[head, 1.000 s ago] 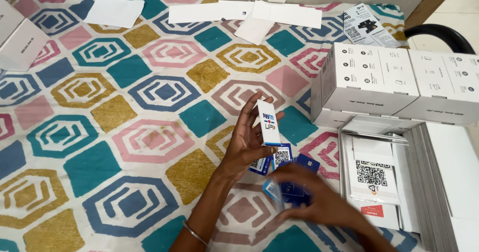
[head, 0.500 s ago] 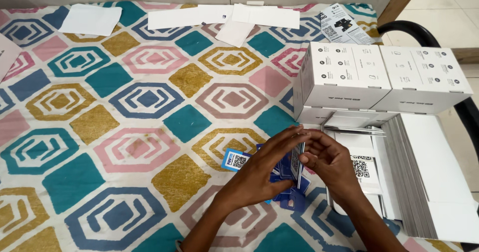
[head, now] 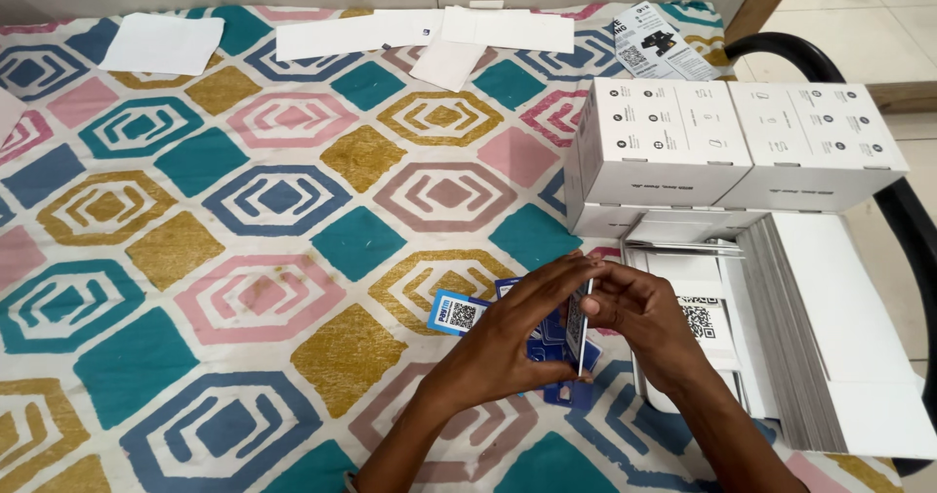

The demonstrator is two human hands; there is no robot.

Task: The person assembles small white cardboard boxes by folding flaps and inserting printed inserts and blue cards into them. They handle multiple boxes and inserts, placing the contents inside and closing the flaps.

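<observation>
Low at centre frame, a thin blue-and-white printed card (head: 578, 325) is pinched edge-on between left hand (head: 508, 342) and right hand (head: 639, 322); several blue printed cards (head: 459, 313) lie sorted beneath, apparently, while a white card stack (head: 781, 337) remains.

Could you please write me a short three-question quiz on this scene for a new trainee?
1. True or false: both hands, the left hand and the right hand, hold the upright card.
2. The two closed white boxes stand: A) near the picture's left edge, B) beyond the hands, on the right, C) on the floor.
3. Fill in: the loose card with a square code lies on the patterned ____.

Key: 1 true; 2 B; 3 cloth.
</observation>
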